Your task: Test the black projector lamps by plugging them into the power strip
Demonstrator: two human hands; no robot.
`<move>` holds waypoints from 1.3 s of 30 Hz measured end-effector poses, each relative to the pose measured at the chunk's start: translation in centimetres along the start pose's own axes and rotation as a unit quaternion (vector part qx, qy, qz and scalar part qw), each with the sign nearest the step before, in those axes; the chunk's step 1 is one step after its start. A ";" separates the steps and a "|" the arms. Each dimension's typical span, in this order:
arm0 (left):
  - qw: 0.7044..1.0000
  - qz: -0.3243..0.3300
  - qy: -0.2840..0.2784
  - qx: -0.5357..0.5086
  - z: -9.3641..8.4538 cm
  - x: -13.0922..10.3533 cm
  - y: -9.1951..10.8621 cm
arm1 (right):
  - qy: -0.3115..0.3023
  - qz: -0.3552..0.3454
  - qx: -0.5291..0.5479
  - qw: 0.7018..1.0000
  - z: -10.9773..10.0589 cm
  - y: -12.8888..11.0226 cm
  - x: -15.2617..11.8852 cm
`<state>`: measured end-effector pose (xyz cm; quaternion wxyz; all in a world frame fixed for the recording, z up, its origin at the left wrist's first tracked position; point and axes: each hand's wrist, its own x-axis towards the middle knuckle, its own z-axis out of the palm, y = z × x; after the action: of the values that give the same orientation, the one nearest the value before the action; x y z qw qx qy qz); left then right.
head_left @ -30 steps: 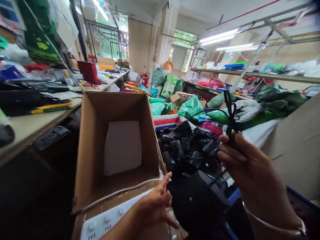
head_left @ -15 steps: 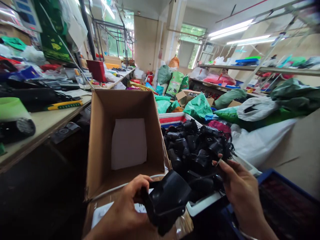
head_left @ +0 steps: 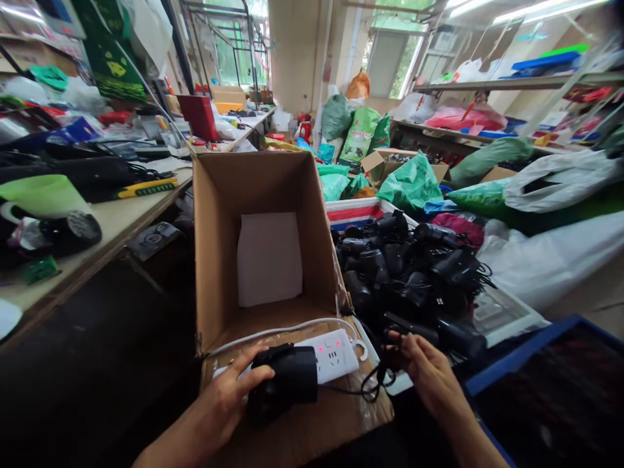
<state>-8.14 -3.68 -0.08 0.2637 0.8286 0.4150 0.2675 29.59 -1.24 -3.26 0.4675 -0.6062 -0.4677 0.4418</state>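
My left hand (head_left: 231,396) is wrapped round a black hair dryer (head_left: 292,374), its barrel lying sideways over a white power strip (head_left: 336,357) with red lights lit. A black cord (head_left: 373,387) runs from the dryer to the right and hangs in a loose bundle. In closed fingers my right hand (head_left: 422,364) pinches this cord; the plug cannot be made out. The strip rests on a cardboard surface (head_left: 355,422). Just beyond my right hand is a heap of black hair dryers (head_left: 400,266) with tangled cords.
An upright cardboard box (head_left: 270,257) stands open towards me, a pale sheet inside. At left, a cluttered workbench (head_left: 131,227) holds a yellow-green tool (head_left: 149,188). A blue crate (head_left: 526,354) is at right. Green bags (head_left: 412,182) and shelving (head_left: 507,83) fill the back.
The hair dryer has moved down and left and turned level, uncovering the power strip. My right hand has come left and lower, with the cord now showing. The view has shifted a little.
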 end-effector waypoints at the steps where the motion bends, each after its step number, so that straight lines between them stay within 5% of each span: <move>1: 1.000 -0.009 -0.012 0.010 -0.4 -0.2 0.5 | 0.016 -0.006 -0.016 1.000 -0.1 0.1 1.0; 5: 0.995 -0.069 -0.058 0.044 -1.7 -0.4 3.4 | -0.072 -0.038 -0.076 0.994 1.0 0.3 5.1; 9: 0.986 -0.149 0.045 0.063 -0.1 -0.7 4.5 | -0.171 -0.069 -0.117 0.976 3.2 -0.1 7.7; 13: 0.967 -0.210 0.141 0.029 1.9 -1.3 4.3 | -0.184 -0.160 -0.185 0.952 4.5 -0.2 8.5; 16: 0.950 -0.293 0.106 0.003 1.6 -1.2 4.1 | -0.187 -0.210 -0.217 0.935 4.4 -0.1 8.0; 19: 0.938 -0.341 0.049 -0.040 0.2 -0.9 3.7 | -0.128 -0.233 -0.223 0.938 3.4 -0.3 7.0; 23: 0.927 -0.350 0.056 -0.121 -1.9 -0.5 3.5 | -0.050 -0.227 -0.208 0.950 2.0 -1.9 4.9; 28: 0.905 -0.316 0.056 -0.279 -2.8 -0.2 4.0 | -0.220 -0.236 -0.210 0.923 3.5 -3.4 2.2; 39: 0.884 -0.285 0.094 -0.358 -2.3 0.1 3.8 | -0.316 -0.232 -0.326 0.860 7.9 -4.7 1.8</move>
<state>-7.54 -5.07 4.06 0.5669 0.4949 0.5318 0.3884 21.50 2.37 -0.18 0.1586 -0.4259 -0.8347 0.3110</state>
